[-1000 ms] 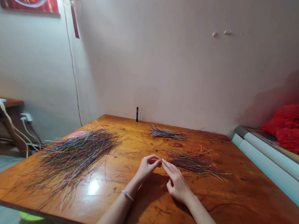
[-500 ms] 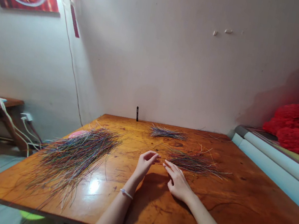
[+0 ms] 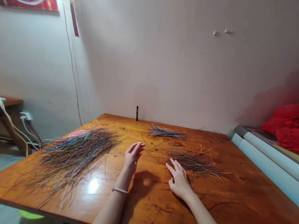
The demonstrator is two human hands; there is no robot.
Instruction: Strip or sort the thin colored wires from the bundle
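Observation:
My left hand (image 3: 131, 158) is raised above the middle of the table, its thumb and fingers pinched together. Whether a thin wire is between the fingertips is too fine to tell. Fingers spread, my right hand (image 3: 180, 180) rests at the near left edge of a loose bundle of coloured thin wires (image 3: 197, 162). A much larger pile of multicoloured wires (image 3: 77, 159) lies to the left of my left hand. Farther back is a small, tidier bundle of bluish and pale wires (image 3: 167, 132). A few stray strands lie between the hands and the bundles.
The wooden table (image 3: 224, 210) meets the wall at the back, where a black pen-like stick (image 3: 137, 113) stands upright. Something pink (image 3: 77, 133) shows behind the large pile. Pale blue rolls (image 3: 278, 169) and a red fluffy heap (image 3: 297, 126) are on the right.
My left hand has moved left, away from my right hand and the right-hand bundle, still pinched. My right hand has stayed nearly in place, its fingers slightly more spread.

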